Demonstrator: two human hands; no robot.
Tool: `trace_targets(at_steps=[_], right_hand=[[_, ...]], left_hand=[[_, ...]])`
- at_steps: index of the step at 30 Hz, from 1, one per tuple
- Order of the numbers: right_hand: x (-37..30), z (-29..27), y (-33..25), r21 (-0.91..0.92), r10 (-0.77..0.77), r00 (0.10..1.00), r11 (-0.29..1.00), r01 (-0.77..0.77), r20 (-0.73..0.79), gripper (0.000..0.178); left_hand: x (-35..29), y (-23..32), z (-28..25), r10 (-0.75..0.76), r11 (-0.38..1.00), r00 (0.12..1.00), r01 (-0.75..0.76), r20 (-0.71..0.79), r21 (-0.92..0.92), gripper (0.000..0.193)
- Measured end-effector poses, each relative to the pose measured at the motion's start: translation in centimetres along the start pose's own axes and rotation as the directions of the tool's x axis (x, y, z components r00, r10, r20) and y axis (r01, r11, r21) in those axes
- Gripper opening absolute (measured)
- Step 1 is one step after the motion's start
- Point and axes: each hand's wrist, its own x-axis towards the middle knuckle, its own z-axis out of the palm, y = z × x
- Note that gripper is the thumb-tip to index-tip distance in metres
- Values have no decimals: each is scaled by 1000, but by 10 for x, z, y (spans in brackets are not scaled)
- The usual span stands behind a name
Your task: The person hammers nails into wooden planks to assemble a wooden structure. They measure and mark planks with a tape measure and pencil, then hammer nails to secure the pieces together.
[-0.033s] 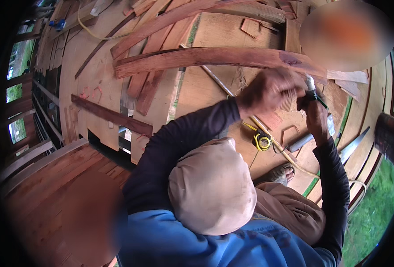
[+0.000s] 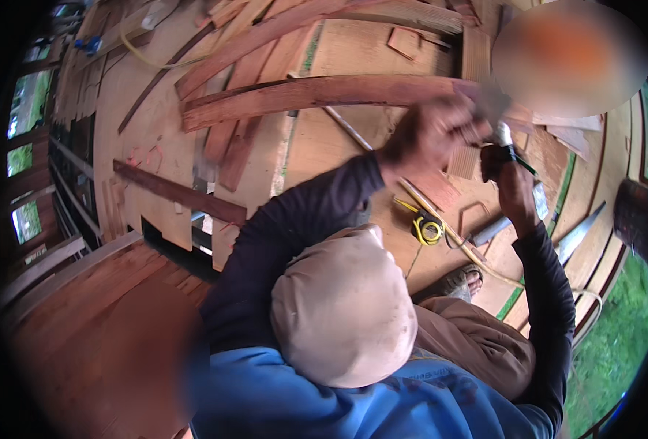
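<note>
My right hand (image 2: pixel 516 189) is closed around the black handle of a tool (image 2: pixel 505 136) with a pale shaft. A grey shape at its upper end is too smeared to identify. To its left is my left hand (image 2: pixel 430 135), blurred by motion, so its fingers cannot be read. It overlaps a long, curved reddish plank (image 2: pixel 316 94) lying across the work area; contact is unclear. Below the hands, a yellow and black tape measure (image 2: pixel 427 228) lies on the boards beside a thin wooden stick (image 2: pixel 452 238). A grey cylindrical thing (image 2: pixel 491 231) lies near my right wrist.
More reddish planks (image 2: pixel 254 66) are stacked at the upper left. A dark narrow board (image 2: pixel 177 192) lies left of my left arm. A saw blade (image 2: pixel 581 233) rests to the right. Gaps cut through the floor boards. A blurred person (image 2: pixel 572 58) is at the upper right.
My left hand has shifted slightly left and upward. A smeared grey shape now shows above the tool in my right hand. The whole view has drifted a little.
</note>
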Motion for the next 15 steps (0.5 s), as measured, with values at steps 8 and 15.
trace_targets(at_steps=[8,15], right_hand=[[-9,68,21,139,215,956,960,-245,198,44],[33,91,58,187,88,961,972,-140,262,39]], left_hand=[[14,-66,-67,-644,668,763,527,-53,-525,24],[9,-132,-62,-762,599,648,695,-15,-398,25]])
